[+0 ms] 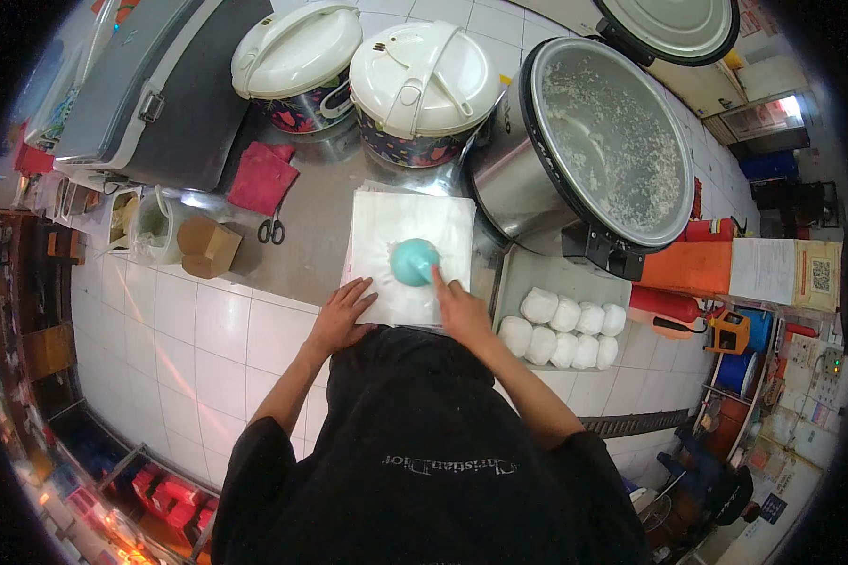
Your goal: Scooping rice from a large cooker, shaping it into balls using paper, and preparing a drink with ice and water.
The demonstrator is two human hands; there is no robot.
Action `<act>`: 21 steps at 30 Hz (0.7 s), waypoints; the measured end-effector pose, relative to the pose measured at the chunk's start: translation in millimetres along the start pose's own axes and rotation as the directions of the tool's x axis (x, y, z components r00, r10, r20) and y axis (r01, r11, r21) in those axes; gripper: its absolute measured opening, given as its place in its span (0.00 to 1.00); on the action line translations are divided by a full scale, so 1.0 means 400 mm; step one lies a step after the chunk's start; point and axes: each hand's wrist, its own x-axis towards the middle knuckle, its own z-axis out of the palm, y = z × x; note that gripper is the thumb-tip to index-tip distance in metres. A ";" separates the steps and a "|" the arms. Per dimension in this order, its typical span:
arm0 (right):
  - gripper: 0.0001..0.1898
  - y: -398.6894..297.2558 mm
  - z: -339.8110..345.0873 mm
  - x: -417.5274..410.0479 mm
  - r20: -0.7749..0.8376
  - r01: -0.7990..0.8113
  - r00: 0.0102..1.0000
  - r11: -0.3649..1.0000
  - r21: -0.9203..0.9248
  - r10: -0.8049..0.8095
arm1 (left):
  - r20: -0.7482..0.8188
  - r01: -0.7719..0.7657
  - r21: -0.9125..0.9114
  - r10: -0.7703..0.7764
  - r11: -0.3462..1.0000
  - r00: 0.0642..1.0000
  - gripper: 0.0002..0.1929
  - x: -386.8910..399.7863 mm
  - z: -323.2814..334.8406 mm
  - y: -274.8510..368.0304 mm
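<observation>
My right hand (463, 308) grips the short handle of a turquoise scoop (411, 263), its index finger stretched along the handle. The scoop rests on a stack of white paper sheets (413, 215) at the front edge of the metal table. What lies under the scoop is hidden. Against the lower left corner of the stack lies my left hand (340, 316), fingers spread and holding nothing. Close by on the right, a tray (516, 272) carries several white wrapped packets (539, 305) in two rows. Behind that tray a large rice cooker (608, 148) stands uncovered, grains of rice clinging inside.
Two lidded patterned pots (424, 81) (297, 53) stand at the back. A grey cooler box (162, 92) fills the back left. Nearer are a red cloth (263, 176), black-handled scissors (271, 230), a brown carton (207, 247) and a clear plastic container (157, 229). A person (714, 477) is at the far lower right.
</observation>
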 end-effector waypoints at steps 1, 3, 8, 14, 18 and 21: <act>0.35 -0.016 0.028 -0.006 0.113 -0.015 0.993 0.989 -0.150 0.032 | 0.026 -0.002 0.011 0.002 1.000 1.000 0.30 -0.005 0.000 -0.002; 0.39 -0.025 0.052 -0.011 0.196 -0.015 0.977 0.948 -0.318 0.081 | 0.054 -0.004 0.019 0.003 1.000 0.999 0.30 -0.012 -0.002 -0.003; 0.38 0.007 0.026 0.025 0.241 -0.029 0.965 0.960 -0.280 0.099 | 0.070 -0.039 0.082 0.034 0.996 0.997 0.30 -0.003 0.013 -0.020; 0.34 -0.046 -0.128 0.041 0.235 -0.127 0.965 0.991 0.048 0.112 | -0.034 -0.094 0.042 0.096 0.995 0.995 0.17 -0.013 0.036 -0.049; 0.32 -0.155 -0.342 0.061 -0.405 0.166 0.903 0.986 0.024 -0.142 | -0.060 -0.112 0.041 0.114 0.993 0.992 0.13 -0.011 0.062 -0.072; 0.33 -0.196 -0.522 0.111 -0.701 -0.097 0.648 0.946 0.310 0.296 | -0.080 -0.154 0.004 0.154 0.988 0.985 0.11 -0.010 0.012 -0.037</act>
